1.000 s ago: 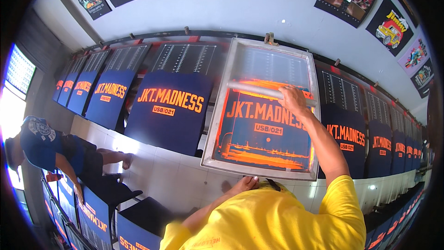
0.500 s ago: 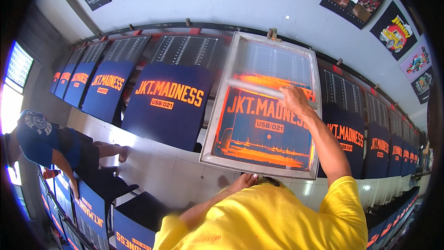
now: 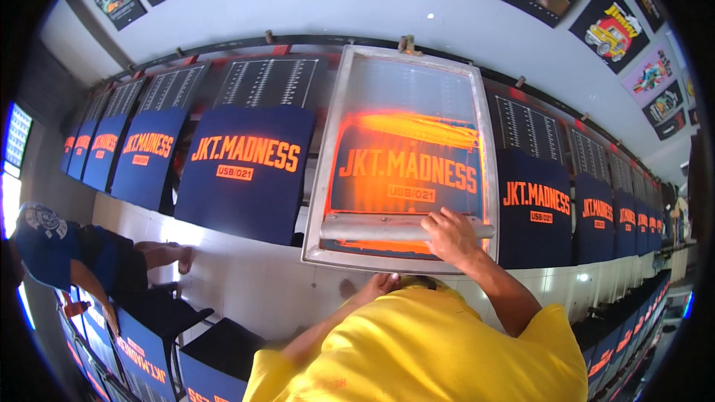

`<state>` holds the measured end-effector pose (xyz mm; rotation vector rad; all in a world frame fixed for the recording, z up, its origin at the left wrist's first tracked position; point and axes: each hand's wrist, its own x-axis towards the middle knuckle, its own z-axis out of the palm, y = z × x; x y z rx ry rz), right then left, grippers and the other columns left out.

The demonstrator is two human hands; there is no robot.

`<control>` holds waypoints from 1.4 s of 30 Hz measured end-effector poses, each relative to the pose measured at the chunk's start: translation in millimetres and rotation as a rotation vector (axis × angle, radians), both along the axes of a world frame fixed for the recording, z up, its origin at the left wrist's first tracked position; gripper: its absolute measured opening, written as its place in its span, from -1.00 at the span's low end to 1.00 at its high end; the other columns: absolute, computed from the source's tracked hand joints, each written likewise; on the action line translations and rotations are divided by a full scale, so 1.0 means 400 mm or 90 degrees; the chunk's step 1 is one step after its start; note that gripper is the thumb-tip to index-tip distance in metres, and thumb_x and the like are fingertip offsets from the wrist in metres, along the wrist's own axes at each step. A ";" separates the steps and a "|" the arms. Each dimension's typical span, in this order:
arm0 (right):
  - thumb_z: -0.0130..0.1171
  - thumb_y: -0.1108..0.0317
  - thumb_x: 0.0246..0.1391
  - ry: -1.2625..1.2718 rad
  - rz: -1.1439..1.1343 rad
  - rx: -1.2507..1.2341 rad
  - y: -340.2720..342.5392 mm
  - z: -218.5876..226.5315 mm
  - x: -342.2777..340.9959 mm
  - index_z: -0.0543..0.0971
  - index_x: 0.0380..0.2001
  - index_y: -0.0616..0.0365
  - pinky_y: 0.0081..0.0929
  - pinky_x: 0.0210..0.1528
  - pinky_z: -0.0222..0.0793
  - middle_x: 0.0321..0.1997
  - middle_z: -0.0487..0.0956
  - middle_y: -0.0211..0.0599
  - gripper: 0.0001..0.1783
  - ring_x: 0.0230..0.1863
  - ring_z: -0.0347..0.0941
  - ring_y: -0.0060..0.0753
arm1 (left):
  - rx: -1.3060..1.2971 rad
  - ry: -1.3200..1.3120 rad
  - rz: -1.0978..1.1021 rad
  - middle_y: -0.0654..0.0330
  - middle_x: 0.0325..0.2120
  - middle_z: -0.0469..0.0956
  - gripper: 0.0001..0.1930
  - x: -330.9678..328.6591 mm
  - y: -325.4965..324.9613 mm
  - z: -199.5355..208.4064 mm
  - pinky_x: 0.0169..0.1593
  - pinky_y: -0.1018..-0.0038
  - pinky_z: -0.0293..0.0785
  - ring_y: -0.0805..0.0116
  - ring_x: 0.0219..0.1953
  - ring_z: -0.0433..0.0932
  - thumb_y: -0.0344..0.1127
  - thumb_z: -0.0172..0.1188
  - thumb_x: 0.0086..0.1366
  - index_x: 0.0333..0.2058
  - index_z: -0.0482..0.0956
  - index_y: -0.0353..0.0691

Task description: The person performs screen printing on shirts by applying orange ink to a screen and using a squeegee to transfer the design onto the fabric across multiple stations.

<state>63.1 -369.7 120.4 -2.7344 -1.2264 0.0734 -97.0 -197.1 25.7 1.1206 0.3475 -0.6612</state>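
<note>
My right hand [image 3: 452,238] is closed round a metal squeegee [image 3: 365,229], which lies across the near part of a metal-framed printing screen [image 3: 475,63]. A band of orange ink [image 3: 406,126] crosses the mesh beyond the orange lettering, and more ink shows along the squeegee. Under the screen the dark fabric shows through the mesh. Close to the screen's near edge and my waist, my left hand [image 3: 381,283] looks curled; its fingers are mostly hidden, and I cannot make out what they hold.
Navy printed fabric pieces [image 3: 242,208] lie on boards in a row left and right of the screen. A rail with clamps [image 3: 407,45] runs behind. At lower left a person in a cap [image 3: 45,246] bends over another row with a red bottle [image 3: 74,307]. Prints hang on the wall.
My right hand has drawn the squeegee from the far part of the mesh toward me. Orange ink now tints the mesh over the lettering. My left hand stays near the frame's edge.
</note>
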 end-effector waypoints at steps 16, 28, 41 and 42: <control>0.37 0.31 -0.14 -0.100 -0.137 0.079 -0.026 -0.031 0.418 0.62 -0.28 0.11 -0.14 -0.15 0.48 -0.32 0.65 -0.24 -0.71 -0.20 0.58 -0.12 | 0.048 -0.037 0.008 0.25 -0.23 0.48 -0.55 -0.022 -0.015 -0.092 0.03 0.40 0.33 0.43 -0.15 0.36 0.02 -0.06 0.50 -0.03 0.45 -0.32; 0.38 0.34 -0.22 -0.068 -0.061 0.042 -0.042 -0.040 0.506 0.60 -0.43 0.13 -0.09 -0.20 0.48 -0.40 0.63 -0.16 -0.77 -0.26 0.58 -0.04 | 0.072 -0.023 0.029 0.28 -0.41 0.45 -0.50 -0.019 -0.022 -0.066 -0.15 0.40 0.36 0.47 -0.29 0.33 0.10 -0.06 0.48 -0.25 0.47 -0.34; 0.39 0.27 -0.18 -0.015 -0.035 0.022 -0.097 -0.051 0.104 0.56 -0.34 0.03 -0.23 -0.14 0.52 -0.31 0.62 -0.37 -0.71 -0.15 0.57 -0.25 | 0.090 -0.038 -0.057 0.31 -0.41 0.44 -0.50 -0.019 0.001 -0.108 -0.18 0.44 0.34 0.51 -0.30 0.33 0.16 -0.05 0.45 -0.21 0.48 -0.26; 0.43 0.27 -0.28 -0.061 -0.046 0.034 -0.100 -0.068 0.050 0.54 -0.32 0.04 -0.25 -0.12 0.51 -0.30 0.61 -0.36 -0.62 -0.16 0.56 -0.23 | 0.085 -0.026 -0.028 0.33 -0.41 0.42 -0.53 -0.013 -0.008 -0.061 -0.22 0.44 0.33 0.52 -0.32 0.32 0.16 -0.01 0.43 -0.24 0.46 -0.22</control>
